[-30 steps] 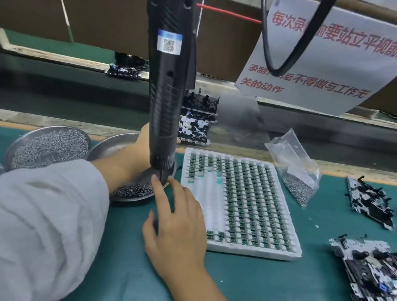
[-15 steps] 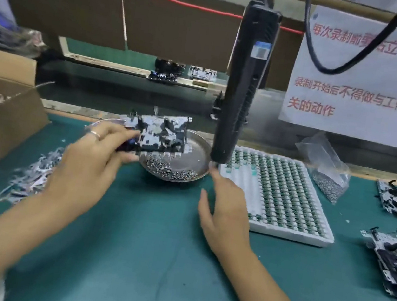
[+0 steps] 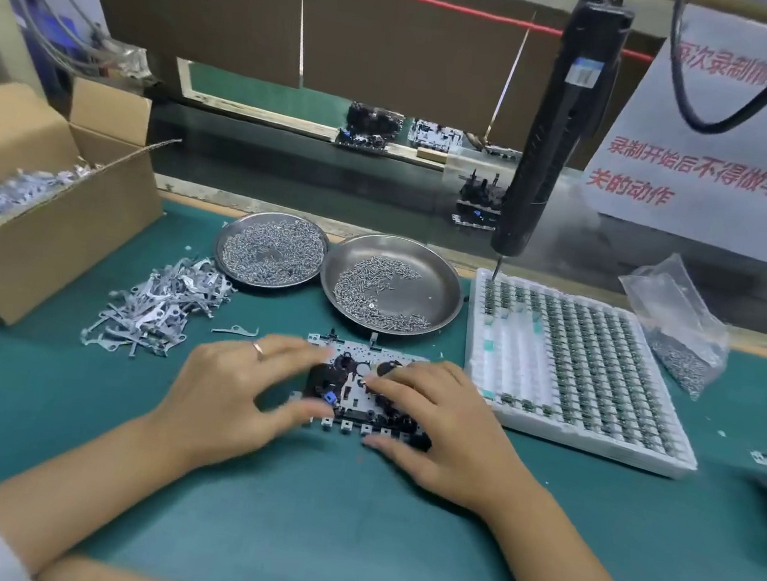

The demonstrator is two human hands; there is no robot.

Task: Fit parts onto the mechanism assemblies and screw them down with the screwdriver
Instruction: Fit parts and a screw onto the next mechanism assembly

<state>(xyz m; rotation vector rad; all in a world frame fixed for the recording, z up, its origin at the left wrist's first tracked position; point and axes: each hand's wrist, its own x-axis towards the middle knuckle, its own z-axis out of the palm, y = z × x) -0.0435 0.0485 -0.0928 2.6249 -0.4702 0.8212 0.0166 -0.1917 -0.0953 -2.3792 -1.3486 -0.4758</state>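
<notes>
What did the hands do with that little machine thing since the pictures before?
The left hand carried the mechanism assembly from above the screw dishes down onto the green mat, close to the person. The right hand left the spot under the hanging screwdriver and now rests its fingers on the assembly too. The screwdriver hangs untouched as before; the screw dishes and parts tray stayed put.
</notes>
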